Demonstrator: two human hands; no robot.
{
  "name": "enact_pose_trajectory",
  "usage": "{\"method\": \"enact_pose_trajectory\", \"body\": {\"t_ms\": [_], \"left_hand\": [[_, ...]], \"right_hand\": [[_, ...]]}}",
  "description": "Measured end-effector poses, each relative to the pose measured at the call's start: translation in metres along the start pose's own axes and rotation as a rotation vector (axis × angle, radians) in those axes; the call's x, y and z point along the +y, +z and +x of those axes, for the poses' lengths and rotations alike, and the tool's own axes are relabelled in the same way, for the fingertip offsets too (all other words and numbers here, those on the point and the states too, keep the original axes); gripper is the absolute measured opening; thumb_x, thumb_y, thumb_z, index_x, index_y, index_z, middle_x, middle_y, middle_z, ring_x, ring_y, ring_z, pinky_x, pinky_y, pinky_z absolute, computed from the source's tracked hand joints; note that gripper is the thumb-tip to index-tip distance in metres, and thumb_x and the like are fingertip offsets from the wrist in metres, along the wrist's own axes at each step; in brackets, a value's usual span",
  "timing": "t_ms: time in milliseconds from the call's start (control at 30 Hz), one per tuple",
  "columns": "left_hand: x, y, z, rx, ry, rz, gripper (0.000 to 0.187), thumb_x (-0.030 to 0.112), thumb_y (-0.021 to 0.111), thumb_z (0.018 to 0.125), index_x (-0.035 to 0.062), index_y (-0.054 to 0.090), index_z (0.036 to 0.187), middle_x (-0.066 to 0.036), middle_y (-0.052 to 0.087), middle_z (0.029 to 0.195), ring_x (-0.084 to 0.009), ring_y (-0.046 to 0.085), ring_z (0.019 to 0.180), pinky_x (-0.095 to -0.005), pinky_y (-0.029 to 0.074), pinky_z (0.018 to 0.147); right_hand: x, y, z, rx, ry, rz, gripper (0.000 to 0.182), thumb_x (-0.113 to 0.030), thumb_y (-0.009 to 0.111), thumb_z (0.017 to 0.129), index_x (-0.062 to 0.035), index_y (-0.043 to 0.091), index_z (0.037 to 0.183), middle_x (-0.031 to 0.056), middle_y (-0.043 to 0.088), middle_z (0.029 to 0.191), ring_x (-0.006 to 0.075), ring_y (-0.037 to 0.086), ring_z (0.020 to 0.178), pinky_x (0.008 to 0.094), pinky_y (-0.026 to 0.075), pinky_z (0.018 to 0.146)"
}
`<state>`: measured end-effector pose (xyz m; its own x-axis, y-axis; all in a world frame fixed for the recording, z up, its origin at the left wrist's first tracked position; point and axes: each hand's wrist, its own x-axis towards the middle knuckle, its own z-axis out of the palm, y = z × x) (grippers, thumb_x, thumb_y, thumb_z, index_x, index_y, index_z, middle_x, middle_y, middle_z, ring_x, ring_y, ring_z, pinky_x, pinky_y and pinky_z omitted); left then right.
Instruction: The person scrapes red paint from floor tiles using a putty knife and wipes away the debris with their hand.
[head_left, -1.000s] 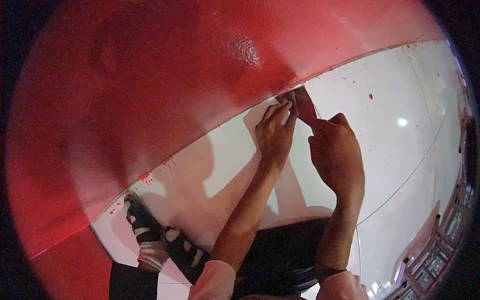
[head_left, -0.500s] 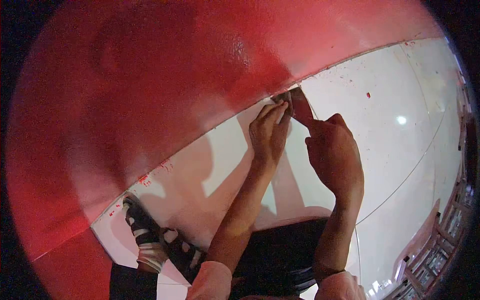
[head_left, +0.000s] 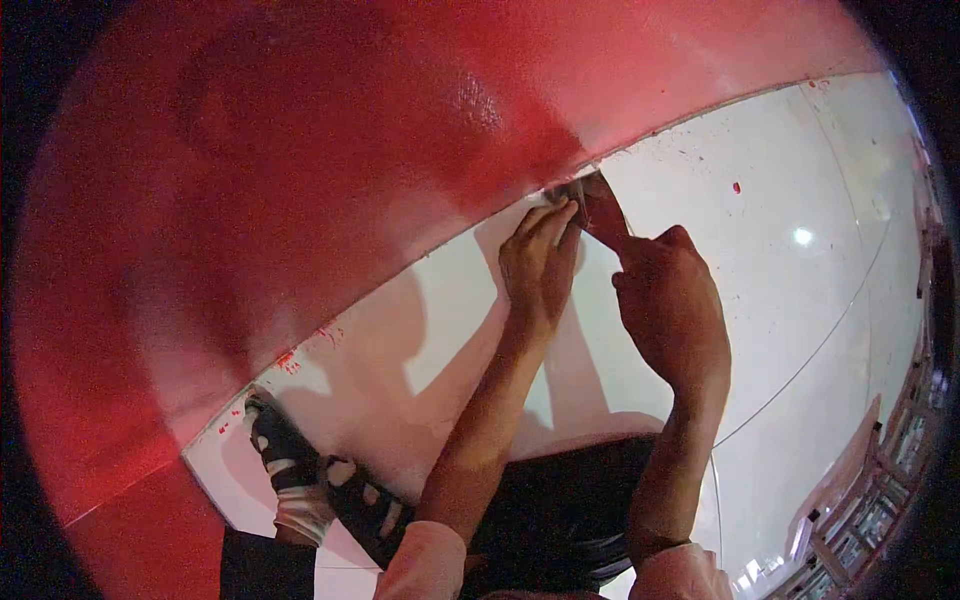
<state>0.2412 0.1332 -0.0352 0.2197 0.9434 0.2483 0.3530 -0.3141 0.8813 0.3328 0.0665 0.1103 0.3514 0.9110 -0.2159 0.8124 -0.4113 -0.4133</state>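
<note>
No readable text, labels, brands, numbers or signs appear anywhere: none on the red wall (head_left: pixel 330 180), none on the white floor (head_left: pixel 780 260), and none on the sandals (head_left: pixel 300 470).

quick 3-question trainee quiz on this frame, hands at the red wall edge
1. True or false: both hands meet where the red wall joins the white floor.
2. Which hand lies with its fingers flat against the floor by the wall?
3. The small red marks on the floor are: A) paint-like specks B) tools C) cables

Key: 1 true. 2 the left hand; the right hand pinches a dark strip. 3 A.
</note>
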Motion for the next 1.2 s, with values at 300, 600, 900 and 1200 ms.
{"method": "enact_pose_trajectory", "body": {"t_ms": [300, 600, 900, 1200], "left_hand": [[0.004, -0.001, 0.0, -0.016, -0.019, 0.016, 0.021, 0.006, 0.062, 0.081, 0.0009, 0.069, 0.101, -0.015, 0.067, 0.104, -0.0287, 0.065, 0.095, -0.0347, 0.05, 0.086], [0.004, -0.002, -0.004, -0.037, -0.006, -0.023, 0.023, 0.006, 0.059, 0.083, 0.0007, 0.068, 0.104, -0.016, 0.066, 0.105, -0.0287, 0.064, 0.099, -0.0346, 0.049, 0.088], [0.004, -0.005, 0.006, -0.046, -0.005, -0.027, 0.022, 0.005, 0.059, 0.085, 0.0021, 0.068, 0.104, -0.015, 0.067, 0.103, -0.0291, 0.065, 0.095, -0.0341, 0.05, 0.086], [0.0, 0.002, 0.003, 0.0, 0.067, 0.043, 0.019, 0.006, 0.06, 0.084, 0.0031, 0.069, 0.101, -0.014, 0.067, 0.103, -0.03, 0.065, 0.093, -0.0358, 0.051, 0.082]], "right_hand": [[0.003, -0.003, 0.001, -0.007, -0.012, -0.069, 0.016, -0.001, 0.06, 0.076, 0.0009, 0.064, 0.092, 0.0181, 0.064, 0.084, 0.0339, 0.059, 0.088, 0.0432, 0.05, 0.079], [0.005, 0.004, 0.004, 0.049, 0.007, 0.038, 0.015, -0.003, 0.061, 0.076, 0.0006, 0.064, 0.09, 0.0183, 0.063, 0.083, 0.0339, 0.057, 0.089, 0.0438, 0.049, 0.08], [0.004, 0.006, 0.007, 0.046, 0.014, 0.003, 0.019, -0.002, 0.061, 0.076, -0.0004, 0.066, 0.095, 0.0209, 0.062, 0.084, 0.0363, 0.058, 0.084, 0.0439, 0.049, 0.079], [0.001, 0.001, 0.012, 0.018, 0.101, 0.003, 0.024, -0.004, 0.061, 0.079, -0.0041, 0.068, 0.102, 0.0202, 0.061, 0.091, 0.0334, 0.061, 0.086, 0.0419, 0.049, 0.079]]}}
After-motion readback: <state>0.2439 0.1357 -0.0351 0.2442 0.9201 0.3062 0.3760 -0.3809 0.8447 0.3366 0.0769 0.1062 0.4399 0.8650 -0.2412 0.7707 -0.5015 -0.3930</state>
